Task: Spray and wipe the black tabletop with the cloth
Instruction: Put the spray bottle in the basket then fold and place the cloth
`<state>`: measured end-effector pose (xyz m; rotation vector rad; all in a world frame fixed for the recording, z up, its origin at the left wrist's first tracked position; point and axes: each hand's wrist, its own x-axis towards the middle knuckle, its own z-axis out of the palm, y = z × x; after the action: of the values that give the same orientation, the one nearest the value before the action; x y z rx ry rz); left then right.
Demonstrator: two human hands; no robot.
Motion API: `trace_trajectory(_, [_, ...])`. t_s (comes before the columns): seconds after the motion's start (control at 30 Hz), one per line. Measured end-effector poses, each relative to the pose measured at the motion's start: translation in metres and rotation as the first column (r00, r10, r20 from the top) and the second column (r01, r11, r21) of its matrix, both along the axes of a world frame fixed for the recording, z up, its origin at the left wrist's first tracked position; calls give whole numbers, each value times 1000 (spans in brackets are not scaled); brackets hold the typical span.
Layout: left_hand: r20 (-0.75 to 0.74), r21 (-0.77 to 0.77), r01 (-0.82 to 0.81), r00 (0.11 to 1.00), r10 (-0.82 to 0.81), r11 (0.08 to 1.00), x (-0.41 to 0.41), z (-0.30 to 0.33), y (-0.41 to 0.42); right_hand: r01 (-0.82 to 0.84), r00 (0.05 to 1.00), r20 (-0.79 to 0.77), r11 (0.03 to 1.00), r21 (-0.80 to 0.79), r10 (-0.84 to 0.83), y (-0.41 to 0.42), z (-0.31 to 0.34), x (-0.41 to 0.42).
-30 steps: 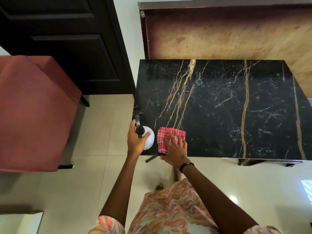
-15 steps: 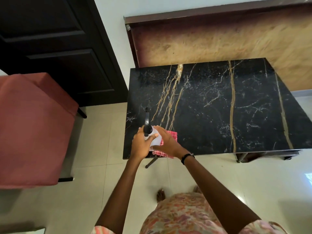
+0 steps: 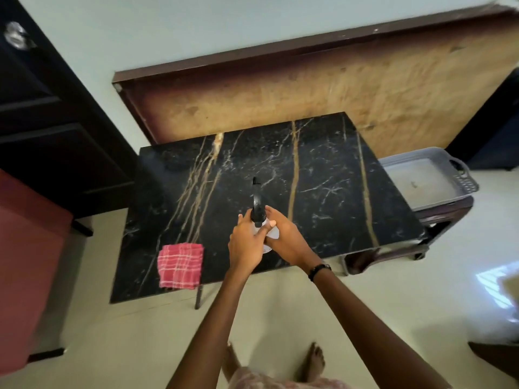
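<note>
A pale tiled floor and a light wall frame the black tabletop, its marble face streaked with gold and white veins, as I watch through the head camera. A wooden board leans against the wall just behind it, a dark door stands to the left, and the corner of a red seat fills the left edge. To the right, a grey tray sits on a low dark stand beside the tabletop. Over the near middle of the tabletop, both hands hold a white spray bottle with a black trigger head pointing away from me. The left hand wraps the bottle from the left, fingers curled around its body; the right hand clasps it from the right, fingers closed over the neck, a dark band at the wrist. The red checked cloth lies folded at the tabletop's near left edge, well apart from both hands. Bare feet show on the floor below.
</note>
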<state>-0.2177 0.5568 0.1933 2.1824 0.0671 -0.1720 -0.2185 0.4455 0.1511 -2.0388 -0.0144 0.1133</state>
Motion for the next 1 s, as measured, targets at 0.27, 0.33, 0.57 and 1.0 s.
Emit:
trace_trajectory(0.27, [33,-78,92,995,-89,993,7,14,-159,222,971,75,973,64,-227,-148,20,-2])
trace_trajectory(0.33, [50,-77,116,992,-113,990,16,15,-193,292,949,102,953,74,-299,-178,23,3])
trace_trajectory(0.57, [65,-100,191,981,-185,977,56,9,-302,385,908,154,921,53,-389,-282,25,35])
trace_trajectory(1.0, [-61,-238,246,962,-267,939,139,-33,-462,461,878,193,881,-106,-437,-447,-3,109])
